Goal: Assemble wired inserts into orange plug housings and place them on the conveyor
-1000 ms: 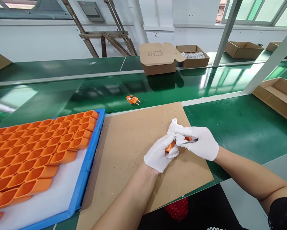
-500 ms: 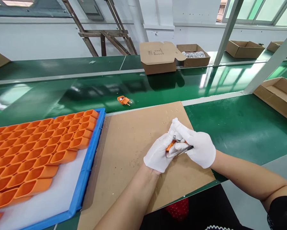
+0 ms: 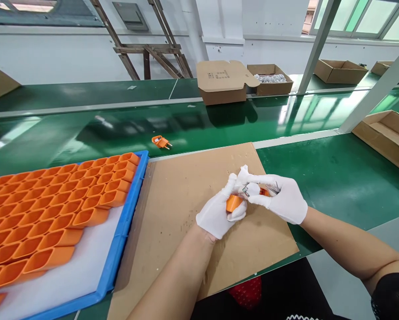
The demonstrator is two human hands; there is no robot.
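Over the cardboard sheet, both white-gloved hands are close together. My left hand is closed around an orange plug housing, its thumb and fingers pressed against it. Between the hands sits a small white part with metal bits, pinched by the fingertips of my right hand. A thin metal tool, which looks like tweezers, is tucked in the right hand. Another bit of orange shows behind the right fingers; most of it is hidden.
At left, a blue tray holds rows of orange housings. The cardboard sheet lies under my hands. An orange two-pin plug lies on the green belt. Cardboard boxes stand beyond; another box sits right.
My right hand has turned and shifted slightly right, so the white part and orange housing show more. The metal tool has swung back into the right hand. The two-pin plug has moved left.
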